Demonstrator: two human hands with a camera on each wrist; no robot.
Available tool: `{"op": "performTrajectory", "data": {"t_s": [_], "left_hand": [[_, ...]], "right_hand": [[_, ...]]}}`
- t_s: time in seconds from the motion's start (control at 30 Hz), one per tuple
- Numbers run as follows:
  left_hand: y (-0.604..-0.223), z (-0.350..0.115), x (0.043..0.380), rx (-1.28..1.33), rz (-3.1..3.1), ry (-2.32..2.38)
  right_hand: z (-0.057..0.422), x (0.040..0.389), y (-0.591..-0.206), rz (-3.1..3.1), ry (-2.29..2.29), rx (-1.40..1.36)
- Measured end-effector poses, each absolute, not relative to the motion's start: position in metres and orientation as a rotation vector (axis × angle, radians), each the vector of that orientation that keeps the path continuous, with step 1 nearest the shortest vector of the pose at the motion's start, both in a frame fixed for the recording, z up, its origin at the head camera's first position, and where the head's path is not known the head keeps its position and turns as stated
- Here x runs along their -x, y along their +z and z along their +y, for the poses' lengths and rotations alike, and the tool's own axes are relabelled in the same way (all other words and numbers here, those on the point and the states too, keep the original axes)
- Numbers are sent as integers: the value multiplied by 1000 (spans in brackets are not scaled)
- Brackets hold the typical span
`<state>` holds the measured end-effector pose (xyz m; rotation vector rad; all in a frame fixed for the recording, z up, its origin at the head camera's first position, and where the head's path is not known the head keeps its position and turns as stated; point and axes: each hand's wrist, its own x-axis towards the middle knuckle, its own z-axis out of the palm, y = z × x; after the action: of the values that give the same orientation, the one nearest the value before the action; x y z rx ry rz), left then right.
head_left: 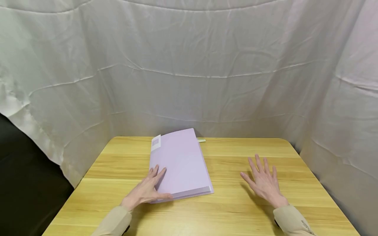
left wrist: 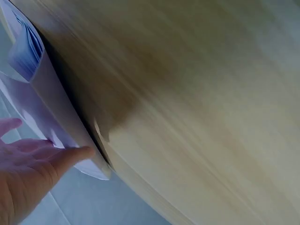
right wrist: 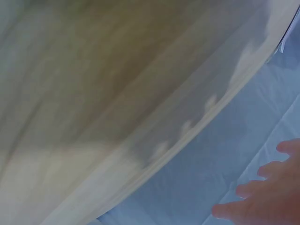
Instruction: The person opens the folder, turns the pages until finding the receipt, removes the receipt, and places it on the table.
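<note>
A closed lilac folder (head_left: 183,160) lies on the wooden table, a white label (head_left: 156,143) at its far left corner. My left hand (head_left: 144,189) is spread over the folder's near left corner, with fingertips on the cover and the thumb along the near edge. In the left wrist view, that thumb (left wrist: 75,157) lies against the folder's side, and a stack of pages (left wrist: 27,54) shows between the covers. Off to the right, my right hand (head_left: 263,183) hovers over the table with its fingers spread and holds nothing; its shadow falls on the wood.
A small pale green strip (head_left: 201,141) pokes out by the folder's far right edge. Light grey curtains (head_left: 206,65) hang round the back and sides of the table (head_left: 230,209). Something black (head_left: 26,183) shows at the lower left, beyond the curtain.
</note>
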<state>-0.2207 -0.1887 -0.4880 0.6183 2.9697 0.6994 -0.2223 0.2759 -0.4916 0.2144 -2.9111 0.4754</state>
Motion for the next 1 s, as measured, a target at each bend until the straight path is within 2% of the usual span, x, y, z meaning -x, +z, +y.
{"op": "performTrajectory", "data": {"t_s": [1.0], "left_hand": [[-485,-167,220,-917,2961,532]], "right_hand": [[279,218,-490,-2986,605,-219]]}}
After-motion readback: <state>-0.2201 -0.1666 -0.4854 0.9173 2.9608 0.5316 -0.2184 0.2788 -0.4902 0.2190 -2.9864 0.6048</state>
